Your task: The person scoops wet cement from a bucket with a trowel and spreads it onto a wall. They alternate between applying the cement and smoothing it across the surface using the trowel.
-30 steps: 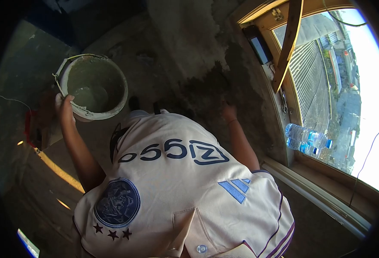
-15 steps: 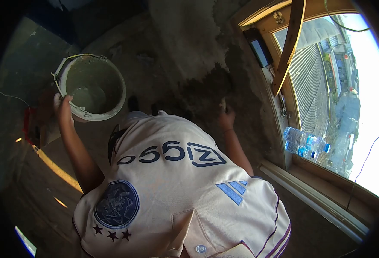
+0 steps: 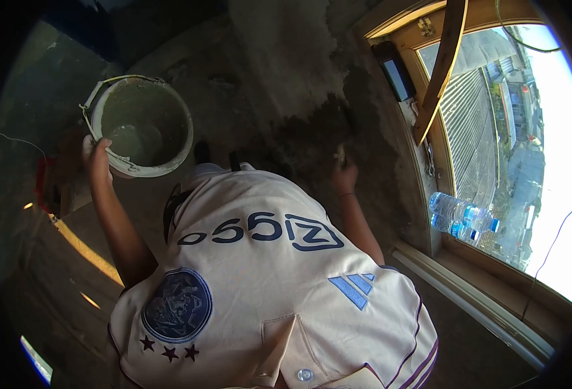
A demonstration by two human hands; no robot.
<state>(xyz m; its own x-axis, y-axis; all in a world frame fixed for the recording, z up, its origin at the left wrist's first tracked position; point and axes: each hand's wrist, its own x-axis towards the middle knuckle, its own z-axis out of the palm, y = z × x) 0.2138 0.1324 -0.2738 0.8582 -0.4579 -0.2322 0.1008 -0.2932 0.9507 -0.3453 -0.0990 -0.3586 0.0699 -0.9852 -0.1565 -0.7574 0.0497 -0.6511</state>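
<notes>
My left hand (image 3: pixel 97 157) is closed on the near left rim of a pale bucket (image 3: pixel 185 139). The bucket tilts so that its inside shows, with a little greyish liquid or paste (image 3: pixel 130 139) at the bottom. Its wire handle lies over the far left side of the rim. My right hand (image 3: pixel 345 176) is closed around the light-coloured handle (image 3: pixel 340 155) of a tool. The tool's far end is lost in shadow, so its kind does not show. Just beyond it spreads a dark, wet-looking patch (image 3: pixel 312 126) on the grey surface.
A wooden window frame (image 3: pixel 438 155) stands on the right, crossed by a slanted wooden strip (image 3: pixel 443 74). Plastic water bottles (image 3: pixel 451 209) rest by the opening, and a phone-like dark device (image 3: pixel 396 78) sits at the frame. A long pale profile (image 3: pixel 474 305) runs below.
The bucket has shifted slightly up and right in view with my left hand on its rim. My right hand stays at nearly the same spot, still around the handle.
</notes>
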